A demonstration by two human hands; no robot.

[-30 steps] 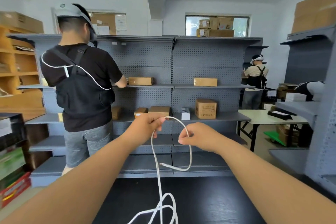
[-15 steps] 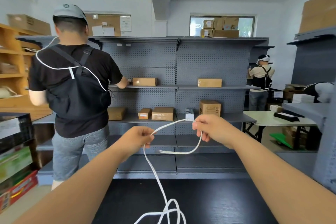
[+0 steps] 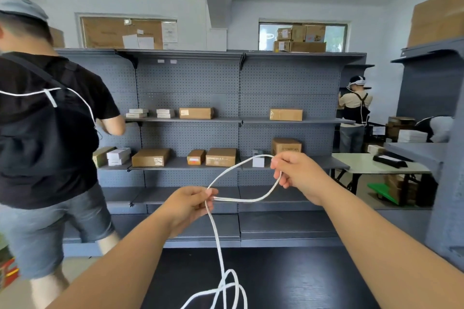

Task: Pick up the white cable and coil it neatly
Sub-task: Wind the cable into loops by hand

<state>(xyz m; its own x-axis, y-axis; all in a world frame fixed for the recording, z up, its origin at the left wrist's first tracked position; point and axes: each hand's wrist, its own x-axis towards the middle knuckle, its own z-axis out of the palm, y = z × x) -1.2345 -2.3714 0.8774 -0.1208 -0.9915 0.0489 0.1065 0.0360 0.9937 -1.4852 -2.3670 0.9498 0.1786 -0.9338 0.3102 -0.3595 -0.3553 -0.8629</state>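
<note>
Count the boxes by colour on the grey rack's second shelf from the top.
Brown cardboard boxes: 2
White boxes: 4, in two stacks of two
Total: 6

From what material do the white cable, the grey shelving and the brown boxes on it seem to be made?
White cable: apparently a soft plastic or rubber jacket, smooth and matte; it bends in loose loops between the left hand and right hand.
Grey shelving: probably painted metal; the back panel is perforated with regular holes and the shelves are thin.
Brown boxes: cardboard, matte, with labels and tape.
</note>
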